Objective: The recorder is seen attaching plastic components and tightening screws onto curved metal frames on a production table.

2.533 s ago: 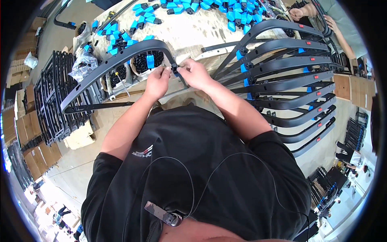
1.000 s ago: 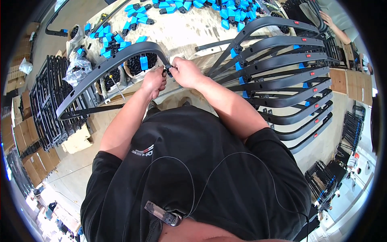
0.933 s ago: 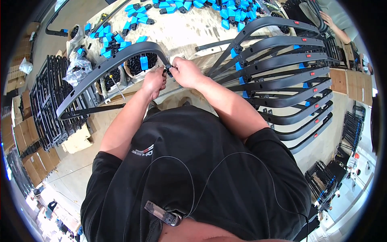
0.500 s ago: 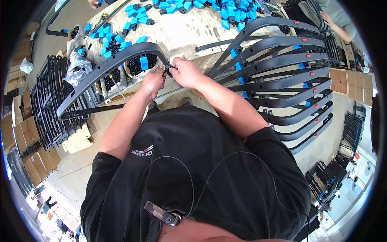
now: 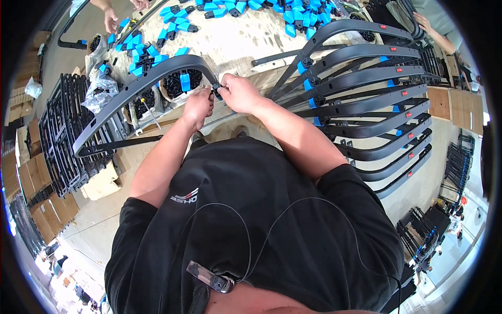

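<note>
A curved black metal frame (image 5: 144, 78) arches in front of me at the left, one end between my hands. My right hand (image 5: 241, 94) is closed, its thumb and fingers pinching the small dark fitting at that end. Close beside it, my left hand (image 5: 198, 108) has its fingers curled together at the same end; what lies inside them is hidden. A blue plastic piece (image 5: 185, 82) shows under the arch, before a bag of small black parts (image 5: 172, 86); whether it is attached to the frame I cannot tell.
Several similar black frames (image 5: 376, 83) with blue pieces fan out at my right. Blue-and-black plastic parts (image 5: 308, 15) are heaped on the worktable (image 5: 230, 39). A wrench (image 5: 139, 128) lies by the bags at left. Another person's hand (image 5: 111, 21) reaches over the far left; another hand (image 5: 422, 23) holds bars far right.
The other person's hands have come further in over the table's far left corner. My own hands stay at the frame's end with hardly any movement.
</note>
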`<state>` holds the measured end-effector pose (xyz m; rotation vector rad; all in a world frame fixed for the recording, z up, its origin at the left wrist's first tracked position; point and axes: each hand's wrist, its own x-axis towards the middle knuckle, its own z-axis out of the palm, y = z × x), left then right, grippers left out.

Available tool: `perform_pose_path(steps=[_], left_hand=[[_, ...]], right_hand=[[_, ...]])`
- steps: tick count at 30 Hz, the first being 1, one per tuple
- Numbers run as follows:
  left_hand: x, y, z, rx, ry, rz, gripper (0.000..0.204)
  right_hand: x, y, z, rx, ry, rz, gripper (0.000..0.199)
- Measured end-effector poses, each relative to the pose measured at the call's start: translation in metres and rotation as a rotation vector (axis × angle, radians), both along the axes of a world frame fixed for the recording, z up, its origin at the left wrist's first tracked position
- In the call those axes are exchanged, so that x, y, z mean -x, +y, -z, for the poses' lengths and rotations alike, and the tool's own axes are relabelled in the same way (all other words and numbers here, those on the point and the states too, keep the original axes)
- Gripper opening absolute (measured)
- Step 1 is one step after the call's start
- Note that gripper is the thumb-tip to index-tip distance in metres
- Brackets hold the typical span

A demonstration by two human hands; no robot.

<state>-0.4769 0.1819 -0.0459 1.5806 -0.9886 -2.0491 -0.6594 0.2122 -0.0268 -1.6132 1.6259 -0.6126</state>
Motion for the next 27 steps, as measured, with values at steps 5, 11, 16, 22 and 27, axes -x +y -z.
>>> perform_pose_path(steps=[5, 11, 16, 22, 27], left_hand=[[0.002, -0.008, -0.011, -0.368, 0.158, -0.057, 0.038], [0.004, 0.0, -0.014, -0.225, 0.163, -0.196, 0.028], [-0.006, 0.002, -0.002, 0.207, 0.003, 0.037, 0.02], [-0.007, 0.013, 0.0, 0.454, -0.286, 0.14, 0.016], [-0.005, 0.018, -0.016, 0.81, -0.506, 0.224, 0.019]], right_hand=[[-0.001, 0.0, -0.002, -0.021, 0.01, 0.01, 0.023], [-0.002, 0.001, -0.001, -0.006, -0.002, 0.016, 0.023], [-0.001, 0.0, 0.008, 0.005, -0.013, 0.022, 0.024], [-0.001, -0.001, 0.006, -0.002, -0.008, 0.004, 0.024], [-0.001, -0.001, 0.012, 0.019, -0.015, 0.014, 0.024]])
